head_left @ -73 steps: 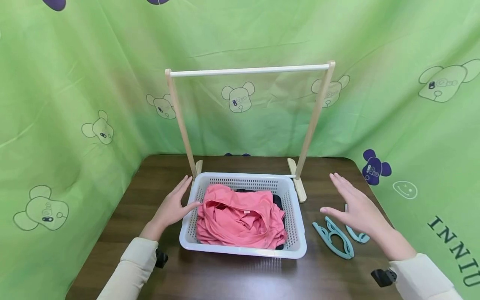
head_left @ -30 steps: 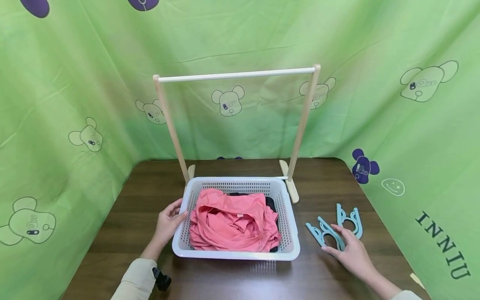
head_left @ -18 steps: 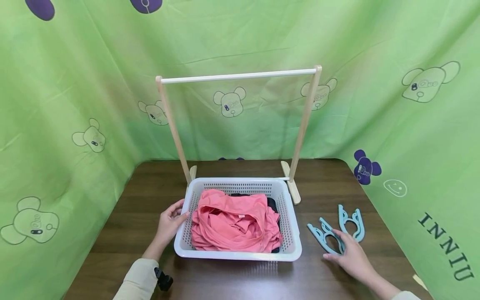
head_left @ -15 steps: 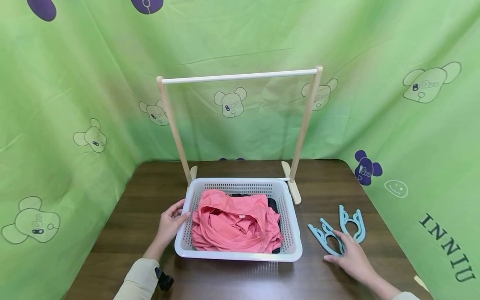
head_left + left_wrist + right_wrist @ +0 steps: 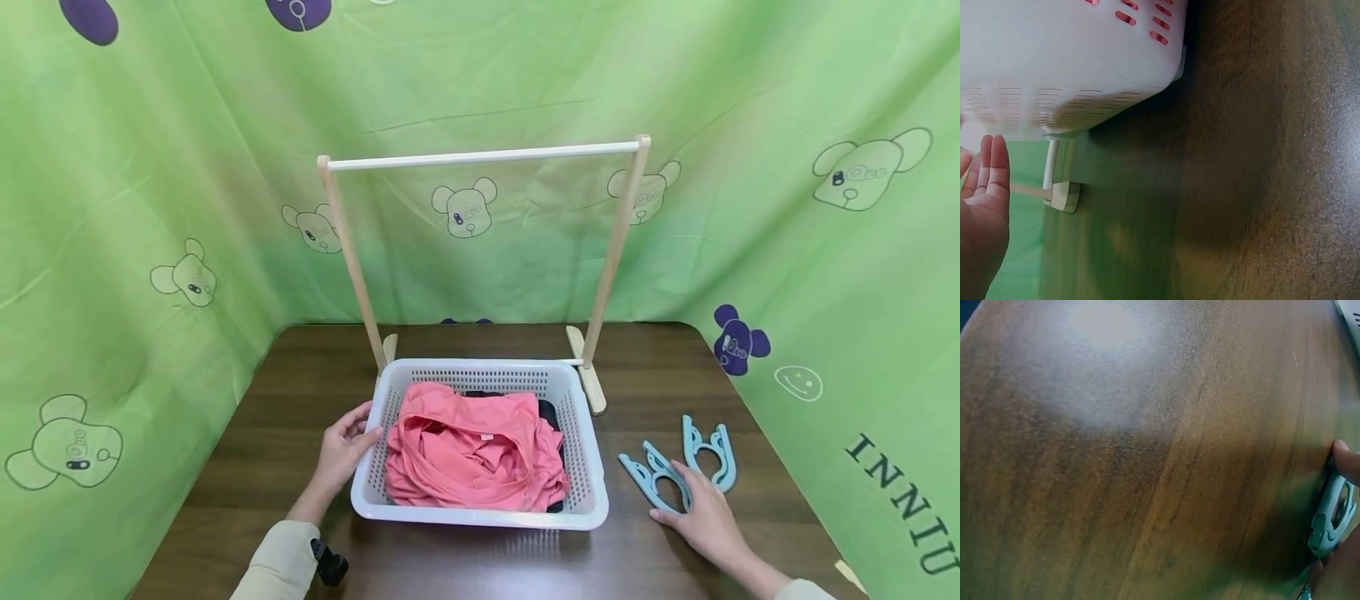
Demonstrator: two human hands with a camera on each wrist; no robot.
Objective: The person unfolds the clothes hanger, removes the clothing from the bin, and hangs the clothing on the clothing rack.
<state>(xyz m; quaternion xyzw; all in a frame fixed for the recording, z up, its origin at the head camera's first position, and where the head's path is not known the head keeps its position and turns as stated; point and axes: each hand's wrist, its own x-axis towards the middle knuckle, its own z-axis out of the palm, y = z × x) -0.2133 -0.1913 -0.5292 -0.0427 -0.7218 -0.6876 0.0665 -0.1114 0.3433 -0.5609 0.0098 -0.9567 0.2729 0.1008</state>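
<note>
In the head view, a white plastic basket (image 5: 480,520) holds a crumpled pink garment (image 5: 472,458) with dark cloth (image 5: 550,412) partly hidden beneath. My left hand (image 5: 341,446) is at the basket's left side, its thumb by the rim; in the left wrist view that hand (image 5: 985,206) shows nearly straight fingers beside the basket wall (image 5: 1072,56). To the right, my right hand (image 5: 708,517) pinches a light-blue folding hanger (image 5: 642,475) lying on the table. The right wrist view shows thumb and fingers at opposite edges of this hanger (image 5: 1329,515). A second folding hanger (image 5: 726,467) lies just beyond.
A wooden garment rack (image 5: 615,250) with a white rail (image 5: 483,157) stands behind the basket on the brown table (image 5: 300,383). One rack foot (image 5: 588,379) reaches forward at right. Green printed curtain (image 5: 525,67) surrounds the table's back and sides.
Both hands were raised and spread at first. The left came to the basket's side, and the right came down onto the nearer hanger. Over the last half second both have stayed nearly still.
</note>
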